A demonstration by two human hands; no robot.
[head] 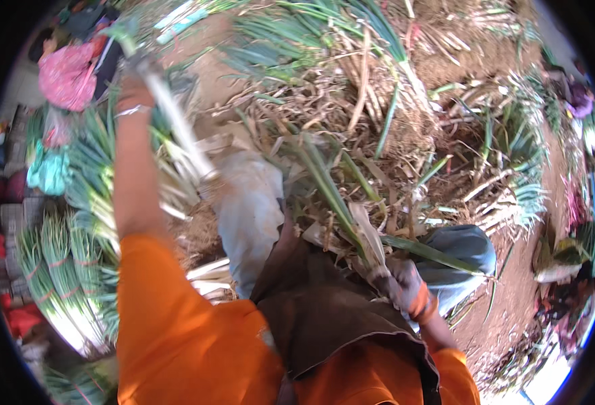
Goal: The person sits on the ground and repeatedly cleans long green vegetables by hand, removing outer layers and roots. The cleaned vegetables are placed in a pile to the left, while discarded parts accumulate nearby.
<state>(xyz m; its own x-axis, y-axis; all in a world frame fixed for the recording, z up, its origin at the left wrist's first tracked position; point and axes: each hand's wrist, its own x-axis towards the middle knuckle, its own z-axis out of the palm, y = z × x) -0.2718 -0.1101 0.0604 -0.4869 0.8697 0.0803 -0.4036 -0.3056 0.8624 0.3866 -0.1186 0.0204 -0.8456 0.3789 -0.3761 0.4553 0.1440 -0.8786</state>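
My left hand (138,83), in a glove with an orange cuff, is stretched far forward at the left. It grips a scallion (176,116) with a thick white stalk, blurred by motion; the root end points toward my knee. Low at the right, near my other knee, my right hand (403,288) wears a grey glove with an orange cuff. Its fingers are closed around a bunch of stripped leaves (368,233), some dry and pale, some green. Between my knees lies a heap of dry husks and leaves (317,101).
Trimmed scallions (95,177) lie along my left, beside tied bundles (64,278). Ahead are untrimmed scallions (277,40) with soil-covered roots. More leafy stalks (520,136) lie at the right on the brown ground (520,283). A person in pink (69,76) is at the upper left.
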